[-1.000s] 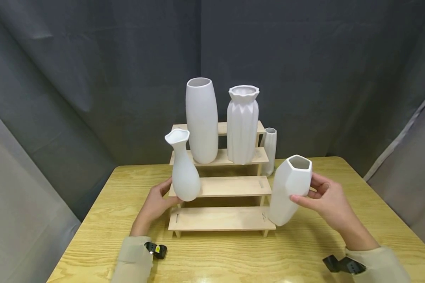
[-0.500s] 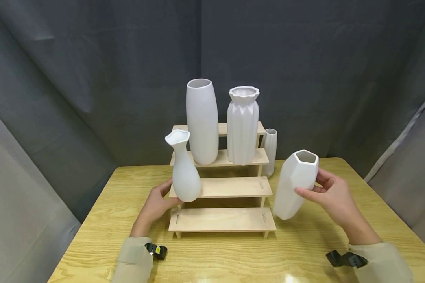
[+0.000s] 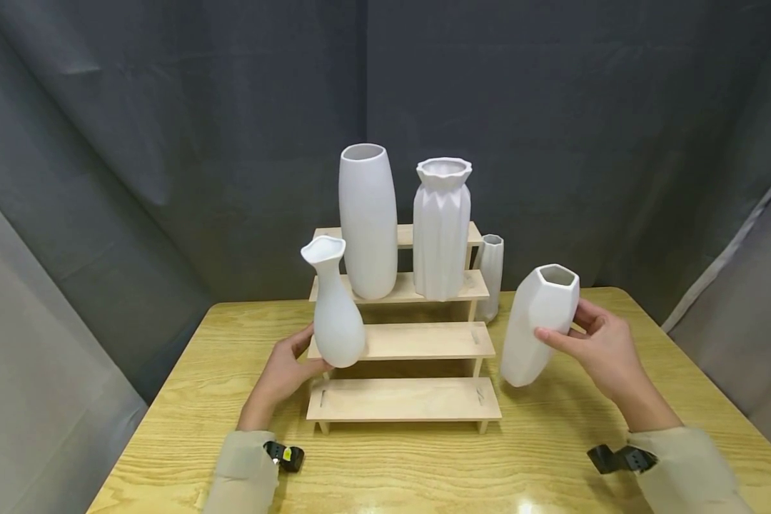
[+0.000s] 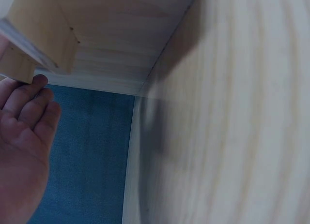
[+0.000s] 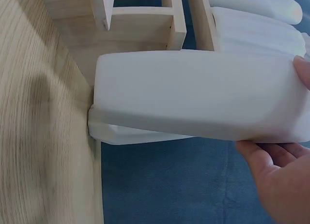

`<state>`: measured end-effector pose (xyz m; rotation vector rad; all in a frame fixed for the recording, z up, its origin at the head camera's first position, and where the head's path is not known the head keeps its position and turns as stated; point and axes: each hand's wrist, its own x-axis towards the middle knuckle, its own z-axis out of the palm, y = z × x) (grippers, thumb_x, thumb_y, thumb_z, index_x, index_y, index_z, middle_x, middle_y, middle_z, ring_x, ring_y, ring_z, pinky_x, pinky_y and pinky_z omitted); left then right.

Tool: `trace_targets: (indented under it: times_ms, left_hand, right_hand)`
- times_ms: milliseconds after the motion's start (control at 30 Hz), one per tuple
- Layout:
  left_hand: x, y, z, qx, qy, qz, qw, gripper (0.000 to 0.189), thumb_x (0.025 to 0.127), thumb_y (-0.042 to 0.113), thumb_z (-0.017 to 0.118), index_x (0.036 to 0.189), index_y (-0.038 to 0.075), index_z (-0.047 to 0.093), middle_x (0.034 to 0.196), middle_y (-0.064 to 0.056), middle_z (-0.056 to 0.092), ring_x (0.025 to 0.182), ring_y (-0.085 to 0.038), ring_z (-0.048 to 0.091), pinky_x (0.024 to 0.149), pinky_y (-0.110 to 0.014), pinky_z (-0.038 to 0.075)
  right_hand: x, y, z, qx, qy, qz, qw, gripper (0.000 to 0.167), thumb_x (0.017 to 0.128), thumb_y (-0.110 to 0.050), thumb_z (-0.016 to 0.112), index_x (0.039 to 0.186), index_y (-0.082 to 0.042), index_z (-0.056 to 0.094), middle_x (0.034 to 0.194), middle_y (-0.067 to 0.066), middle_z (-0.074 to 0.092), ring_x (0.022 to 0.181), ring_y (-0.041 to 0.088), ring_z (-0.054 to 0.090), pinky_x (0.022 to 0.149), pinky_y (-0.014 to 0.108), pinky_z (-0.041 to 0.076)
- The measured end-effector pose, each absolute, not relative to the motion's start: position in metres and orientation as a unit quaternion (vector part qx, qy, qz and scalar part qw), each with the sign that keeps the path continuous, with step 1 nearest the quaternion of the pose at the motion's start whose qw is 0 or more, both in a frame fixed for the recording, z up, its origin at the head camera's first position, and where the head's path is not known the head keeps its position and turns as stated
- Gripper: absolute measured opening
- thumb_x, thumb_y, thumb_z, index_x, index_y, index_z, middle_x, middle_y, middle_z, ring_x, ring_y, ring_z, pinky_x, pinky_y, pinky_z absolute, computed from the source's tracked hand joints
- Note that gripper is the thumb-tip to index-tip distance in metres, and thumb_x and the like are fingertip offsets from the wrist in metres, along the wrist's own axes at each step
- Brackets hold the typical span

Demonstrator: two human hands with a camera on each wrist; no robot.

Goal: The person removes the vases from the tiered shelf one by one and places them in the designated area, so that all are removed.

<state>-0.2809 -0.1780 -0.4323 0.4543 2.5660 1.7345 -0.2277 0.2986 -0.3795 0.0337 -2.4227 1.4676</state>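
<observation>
Pinching the faceted vase (image 3: 528,328) is the right hand (image 3: 606,353); the slender vase (image 3: 338,318) obscures whether the left hand (image 3: 283,377) grips.

The left sleeve (image 3: 239,472) and the right sleeve (image 3: 689,472) are pale beige, the cloth loose and softly creased, ending at the wrists. Beyond them the left hand (image 3: 287,370) and right hand (image 3: 607,353) are bare. By the left cuff sits a small, blocky black device (image 3: 292,460) with a bright yellow patch; at the right cuff, another angular black device (image 3: 602,459) has faint grey marks.
</observation>
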Motion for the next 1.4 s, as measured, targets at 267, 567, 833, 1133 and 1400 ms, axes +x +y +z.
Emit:
trace_targets:
  times_ms: [267,567,833,1133,1400]
  left_hand:
    - [-0.293,-0.182,-0.447,0.158,0.817,0.555,0.001,0.082,0.081,0.026,0.085,0.151,0.016,0.043,0.152,-0.005,0.041,0.143,-0.032,0.029,0.114,-0.051,0.027]
    - [-0.308,-0.189,-0.471,0.166,0.809,0.563,-0.017,0.081,0.078,0.033,0.086,0.148,0.027,0.047,0.151,0.002,0.043,0.143,-0.028,0.03,0.114,-0.052,0.027]
    - [-0.293,-0.182,-0.449,0.162,0.812,0.56,-0.012,0.08,0.079,0.027,0.085,0.149,0.021,0.047,0.15,-0.002,0.044,0.143,-0.03,0.031,0.114,-0.051,0.027]
    - [-0.306,-0.186,-0.464,0.155,0.817,0.556,-0.011,0.082,0.079,0.025,0.086,0.15,0.021,0.044,0.151,-0.002,0.042,0.144,-0.028,0.028,0.115,-0.052,0.025]
    - [-0.307,-0.188,-0.468,0.157,0.815,0.558,-0.021,0.081,0.076,0.033,0.087,0.147,0.027,0.049,0.149,0.002,0.046,0.142,-0.027,0.032,0.114,-0.05,0.028]
  right_hand:
    - [-0.238,0.299,-0.381,-0.026,-0.858,0.492,0.149,0.085,0.083,-0.042,0.079,0.149,-0.003,0.041,0.143,0.022,0.049,0.125,0.04,0.05,0.093,0.04,0.048]
    - [-0.251,0.299,-0.386,-0.043,-0.849,0.506,0.148,0.088,0.082,-0.045,0.079,0.149,-0.003,0.041,0.145,0.021,0.047,0.129,0.04,0.047,0.1,0.049,0.044]
    - [-0.262,0.3,-0.391,-0.057,-0.841,0.516,0.154,0.09,0.081,-0.048,0.079,0.148,-0.002,0.042,0.145,0.022,0.047,0.129,0.039,0.046,0.102,0.055,0.042]
    - [-0.278,0.302,-0.395,-0.072,-0.833,0.523,0.165,0.091,0.08,-0.05,0.079,0.149,-0.004,0.041,0.146,0.02,0.046,0.131,0.036,0.044,0.104,0.055,0.041]
    - [-0.292,0.302,-0.401,-0.086,-0.818,0.54,0.179,0.088,0.08,-0.045,0.081,0.147,-0.004,0.043,0.146,0.018,0.046,0.13,0.034,0.045,0.105,0.053,0.041]
